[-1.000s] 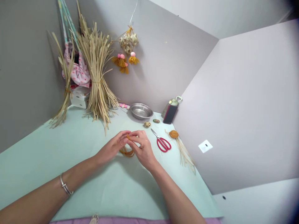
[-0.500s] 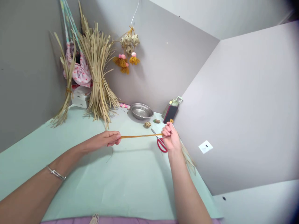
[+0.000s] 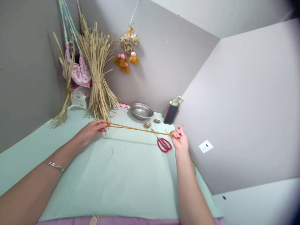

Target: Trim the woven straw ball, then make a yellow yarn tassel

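Note:
A mustard-yellow yarn point(image 3: 140, 129) is stretched in doubled strands above the table, between my two hands. My left hand point(image 3: 95, 128) pinches its left end, in front of the large bundle of dried straw strips point(image 3: 97, 72). At the other end my right hand point(image 3: 180, 137) is closed around the yarn, and a short loose tail sticks out beside the fingers. Red-handled scissors point(image 3: 164, 144) lie on the table just left of my right hand, their blades under the yarn. Behind the yarn sit a small woven straw ball point(image 3: 147, 124) and a thread spool point(image 3: 157, 121).
A metal bowl point(image 3: 142, 111) stands by the back wall, with pink pompoms point(image 3: 125, 106) to its left. A phone point(image 3: 171, 114) leans on a glass jar point(image 3: 174, 102). Straw balls with tassels point(image 3: 127, 43) hang on the wall. A thin dark thread point(image 3: 110, 156) lies on the pale green tabletop point(image 3: 131, 184).
My hands have moved farther apart, the left one leftward and up, the right one rightward. The yarn span between them is longer, and more of the scissors shows.

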Tool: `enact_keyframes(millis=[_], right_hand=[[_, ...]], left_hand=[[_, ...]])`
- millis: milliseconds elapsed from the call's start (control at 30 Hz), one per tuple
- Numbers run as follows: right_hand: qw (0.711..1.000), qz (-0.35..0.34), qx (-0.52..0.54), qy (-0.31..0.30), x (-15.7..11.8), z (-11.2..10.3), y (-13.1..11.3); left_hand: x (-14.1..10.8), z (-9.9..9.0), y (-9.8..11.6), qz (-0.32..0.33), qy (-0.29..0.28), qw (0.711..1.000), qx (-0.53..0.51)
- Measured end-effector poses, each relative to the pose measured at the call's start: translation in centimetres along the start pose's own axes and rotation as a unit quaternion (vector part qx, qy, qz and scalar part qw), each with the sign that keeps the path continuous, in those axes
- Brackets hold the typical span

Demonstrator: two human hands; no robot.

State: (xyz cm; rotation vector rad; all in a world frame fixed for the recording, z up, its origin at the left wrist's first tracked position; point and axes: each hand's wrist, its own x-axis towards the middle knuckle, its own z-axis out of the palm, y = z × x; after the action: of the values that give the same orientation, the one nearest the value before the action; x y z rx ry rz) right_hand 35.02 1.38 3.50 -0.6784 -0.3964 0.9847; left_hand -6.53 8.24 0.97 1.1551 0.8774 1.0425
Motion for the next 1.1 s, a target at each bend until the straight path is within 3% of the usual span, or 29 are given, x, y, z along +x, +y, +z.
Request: enact_keyframes(millis=[233, 500, 733, 1100], right_hand=[[1.000, 0.008, 0.011, 0.007, 0.0, 0.0, 0.0], [0.999, 0.034, 0.015, 0.004, 0.1, 0.3, 1.0], [0.997, 0.068, 0.009, -0.021, -0.3, 0.7, 2.6], [0.998, 0.067, 0.002, -0.008, -0.4, 0.9, 2.8]], left_hand=[[0.0, -0.7, 1.4, -0.046, -0.018, 0.980, -0.191], [0.1, -0.3, 2.0, -0.025, 0.053, 0.951, -0.303], [0.2, -0.8, 2.1, 0.009, 0.083, 0.933, -0.351], [0.1, -0.8, 2.1, 0.047, 0.098, 0.926, -0.363]])
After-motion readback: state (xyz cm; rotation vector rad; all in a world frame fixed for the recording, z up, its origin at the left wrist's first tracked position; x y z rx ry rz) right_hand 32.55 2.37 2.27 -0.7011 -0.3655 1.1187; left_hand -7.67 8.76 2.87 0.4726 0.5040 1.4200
